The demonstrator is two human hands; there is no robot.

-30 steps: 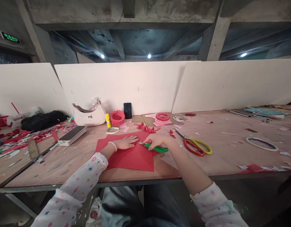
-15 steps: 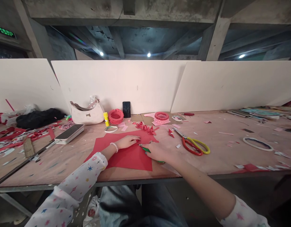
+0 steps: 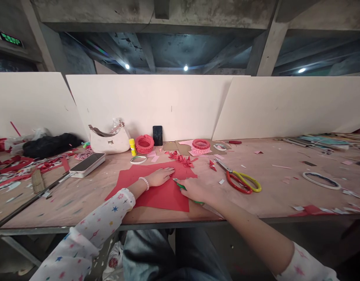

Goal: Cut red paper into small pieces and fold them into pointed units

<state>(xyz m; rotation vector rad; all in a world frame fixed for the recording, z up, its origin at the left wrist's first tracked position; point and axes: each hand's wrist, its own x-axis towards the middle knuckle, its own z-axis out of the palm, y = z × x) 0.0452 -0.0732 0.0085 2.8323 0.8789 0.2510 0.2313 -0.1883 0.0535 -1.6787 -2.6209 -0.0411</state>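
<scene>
Red paper (image 3: 165, 198) lies near the front edge of the table. My left hand (image 3: 158, 176) rests flat on it, fingers stretched toward the right. Closed round a green utility knife (image 3: 181, 186) is my right hand (image 3: 199, 190); the knife's tip touches or hovers just over the paper beside my left fingertips, I cannot tell which. Part of the handle is hidden under the right palm. Just beyond the paper sit folded red paper pieces (image 3: 182, 159). Large scissors (image 3: 241, 181) with red and yellow handles lie to the right of my right hand.
At the back stand a white handbag (image 3: 109, 140), a yellow glue stick (image 3: 132, 147), stacked red paper rings (image 3: 144, 144) and a black phone (image 3: 157, 135). A white device (image 3: 87, 165) lies left. Tape rolls (image 3: 321, 180) and paper scraps dot the right side. White boards (image 3: 156, 105) rise behind.
My left hand has shifted only slightly on the paper, its fingers a little more spread. The right hand keeps its grip on the knife. The whole view has moved a few pixels.
</scene>
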